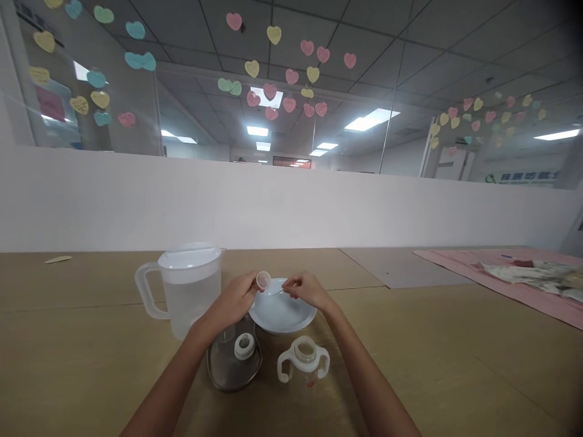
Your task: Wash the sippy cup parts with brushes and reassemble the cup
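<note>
My left hand (237, 297) pinches a small round translucent cap (263, 280), its open side facing me, at the far left of a white bowl (283, 318). Over the bowl's right side, the fingers of my right hand (306, 289) are closed on a thin stick-like tool (277, 293), too fine to name, which points toward the cap. Nearer me stands an uncapped baby bottle (305, 362) with two white handles. Left of it, a metal tray (231, 379) carries a bottle nipple in a white collar (245, 345) and a clear piece partly behind my left wrist.
A lidded plastic pitcher (194, 291) with clear liquid stands close beside my left forearm. At the far right, a pink cloth (455, 265) bears crumpled fabric (532, 276). A white wall (282, 209) with glass above borders the table's back. A flat tan piece (58, 260) lies at back left.
</note>
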`<state>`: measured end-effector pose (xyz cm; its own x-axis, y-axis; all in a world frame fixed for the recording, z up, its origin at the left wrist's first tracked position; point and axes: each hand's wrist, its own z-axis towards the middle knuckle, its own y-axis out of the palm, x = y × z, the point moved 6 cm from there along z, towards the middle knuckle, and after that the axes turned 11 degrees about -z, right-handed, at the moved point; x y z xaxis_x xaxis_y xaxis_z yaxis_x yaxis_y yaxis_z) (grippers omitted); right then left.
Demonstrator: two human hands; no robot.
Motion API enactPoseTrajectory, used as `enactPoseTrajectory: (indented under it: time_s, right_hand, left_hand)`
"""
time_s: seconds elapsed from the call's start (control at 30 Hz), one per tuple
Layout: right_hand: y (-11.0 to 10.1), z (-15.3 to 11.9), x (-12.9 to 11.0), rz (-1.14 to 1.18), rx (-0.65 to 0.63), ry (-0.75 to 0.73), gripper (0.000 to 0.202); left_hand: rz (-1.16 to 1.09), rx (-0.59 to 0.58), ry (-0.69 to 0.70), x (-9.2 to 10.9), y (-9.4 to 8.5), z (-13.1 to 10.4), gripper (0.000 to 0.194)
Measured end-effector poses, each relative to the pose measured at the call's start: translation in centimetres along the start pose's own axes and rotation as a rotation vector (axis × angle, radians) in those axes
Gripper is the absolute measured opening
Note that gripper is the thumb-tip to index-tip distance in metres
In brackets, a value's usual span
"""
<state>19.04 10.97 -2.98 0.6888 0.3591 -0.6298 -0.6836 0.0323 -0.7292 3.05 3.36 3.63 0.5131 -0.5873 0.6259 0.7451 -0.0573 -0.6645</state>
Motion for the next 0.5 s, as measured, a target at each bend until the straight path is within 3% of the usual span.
enactPoseTrajectory:
  time_s: [0.1, 0.2, 0.33, 0.43, 0.5]
  right_hand:
    - [1.9, 0.5, 0.7, 0.059, -0.075, 0.005, 0.02]
    - [1.0, 0.3, 0.6, 0.018, 0.036, 0.014, 0.029]
    - [-5.0, -2.3, -2.0, 0.066, 0.527, 0.011, 0.047]
    - [-9.7, -6.5, -4.6, 0.269, 1.001, 0.012, 0.05]
    - [-11.2, -9.3, -6.4, 0.386, 1.249, -0.059, 0.048]
  left_hand:
    - [-0.039, -0.022, 0.023, 0.2, 0.3, 0.1, 0.023]
    - [-0.056, -0.023, 0.02, -0.1, 0.7, 0.3, 0.027]
    - [-0.063, 0.022, 0.02, -0.6, 1.0, 0.4, 0.028]
    - [-0.091, 0.027, 0.026, -0.7, 1.3, 0.5, 0.03]
    - [-0.132, 0.016, 0.033, -0.6, 1.5, 0.5, 0.031]
